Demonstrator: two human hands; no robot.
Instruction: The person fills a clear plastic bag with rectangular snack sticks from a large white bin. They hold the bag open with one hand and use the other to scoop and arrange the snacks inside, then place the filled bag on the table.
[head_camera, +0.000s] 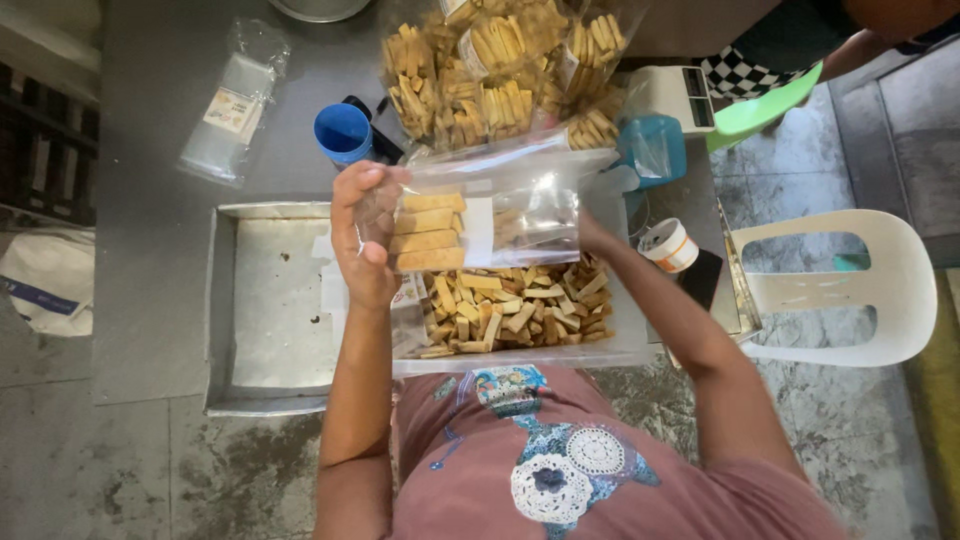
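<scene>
Clear bag (500, 215) of biscuit sticks is sagging over the tray's (225, 300) right end; I'm seeing my left hand (362, 235) pinching its edge; my right hand's (592, 235) grip I cannot tell; a slip could spill sticks.

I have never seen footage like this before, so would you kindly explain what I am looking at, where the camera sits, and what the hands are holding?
There is no machine here: a person works with two bare hands, and the single picture comes from a camera worn on their head, looking straight down.

The left hand grips one end of a clear plastic bag that holds a short stack of tan biscuit sticks. The right hand is at the bag's other end, mostly hidden behind the plastic, so its grip cannot be judged.

Below the bag, a pile of loose biscuit sticks lies beside a metal tray on a grey table. Further back are filled bags of biscuits, a blue cup, a roll of tape and a small scale. A white plastic chair stands alongside.
</scene>
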